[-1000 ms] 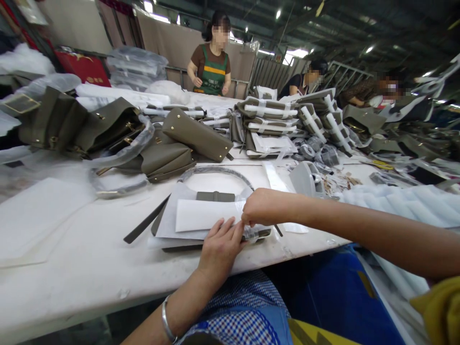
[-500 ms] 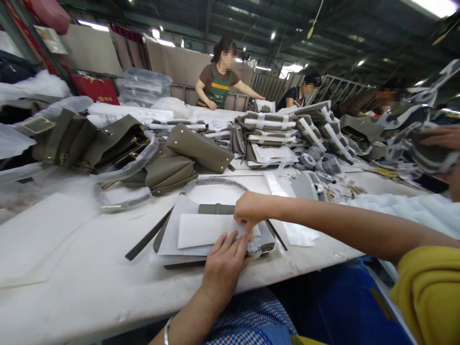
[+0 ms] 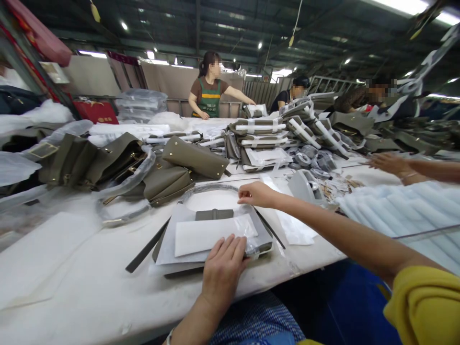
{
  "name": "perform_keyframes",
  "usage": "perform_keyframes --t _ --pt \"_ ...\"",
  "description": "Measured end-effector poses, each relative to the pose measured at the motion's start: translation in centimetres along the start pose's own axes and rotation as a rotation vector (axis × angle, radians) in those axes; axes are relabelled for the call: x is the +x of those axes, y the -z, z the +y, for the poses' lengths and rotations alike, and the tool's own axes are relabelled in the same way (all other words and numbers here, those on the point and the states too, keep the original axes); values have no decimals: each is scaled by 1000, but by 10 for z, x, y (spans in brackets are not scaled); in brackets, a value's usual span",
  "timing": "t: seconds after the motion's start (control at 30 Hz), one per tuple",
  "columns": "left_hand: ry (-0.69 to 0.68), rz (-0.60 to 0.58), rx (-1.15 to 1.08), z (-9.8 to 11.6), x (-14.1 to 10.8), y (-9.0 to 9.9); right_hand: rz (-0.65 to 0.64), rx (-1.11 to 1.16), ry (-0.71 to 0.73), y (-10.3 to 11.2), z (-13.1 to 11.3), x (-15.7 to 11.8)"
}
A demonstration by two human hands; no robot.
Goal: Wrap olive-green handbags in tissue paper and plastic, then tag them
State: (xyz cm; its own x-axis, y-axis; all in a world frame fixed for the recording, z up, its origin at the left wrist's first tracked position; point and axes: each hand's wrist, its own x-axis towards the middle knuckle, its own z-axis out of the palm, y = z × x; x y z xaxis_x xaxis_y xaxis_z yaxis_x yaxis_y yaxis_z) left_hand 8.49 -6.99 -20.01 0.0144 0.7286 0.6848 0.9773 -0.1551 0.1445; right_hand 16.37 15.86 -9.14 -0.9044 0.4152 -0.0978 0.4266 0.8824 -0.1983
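Observation:
An olive-grey handbag point(image 3: 269, 247) lies flat in front of me, mostly under white wrapping sheet point(image 3: 165, 249). Across it rests a white foam strip point(image 3: 201, 235), with clear tape point(image 3: 247, 225) over its right end. My left hand point(image 3: 226, 263) lies spread on the bag's near edge, its fingertips on the strip. Just above the bag's upper right part hovers my right hand point(image 3: 257, 194), fingers curled in; whatever they pinch, if anything, cannot be made out. A plastic-wrapped handle point(image 3: 187, 190) arches behind the bag, and dark straps point(image 3: 149, 244) stick out at both sides.
Unwrapped olive bags point(image 3: 165, 184) lie behind to the left. Wrapped bags point(image 3: 258, 127) are stacked beyond, beside tape rolls point(image 3: 325, 160). White foam sheets point(image 3: 402, 206) lie at right, near another person's hand point(image 3: 390, 163). A co-worker in a green apron point(image 3: 209, 100) stands across the table.
My right hand has lifted from the strip's right end and moved up, away from my left hand. Tape now shows on that end. The other person's hands at right have moved lower.

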Motion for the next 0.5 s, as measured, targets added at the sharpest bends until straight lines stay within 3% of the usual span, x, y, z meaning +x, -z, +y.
perform_keyframes --t 0.17,0.27,0.5 --pt "-16 -17 19 2 0 1 -25 238 219 -31 -2 -31" --pt "-28 -19 24 3 -1 1 -68 248 239 -47 1 -31" --pt "-2 -46 -2 4 -2 2 -93 405 206 -38 6 -38"
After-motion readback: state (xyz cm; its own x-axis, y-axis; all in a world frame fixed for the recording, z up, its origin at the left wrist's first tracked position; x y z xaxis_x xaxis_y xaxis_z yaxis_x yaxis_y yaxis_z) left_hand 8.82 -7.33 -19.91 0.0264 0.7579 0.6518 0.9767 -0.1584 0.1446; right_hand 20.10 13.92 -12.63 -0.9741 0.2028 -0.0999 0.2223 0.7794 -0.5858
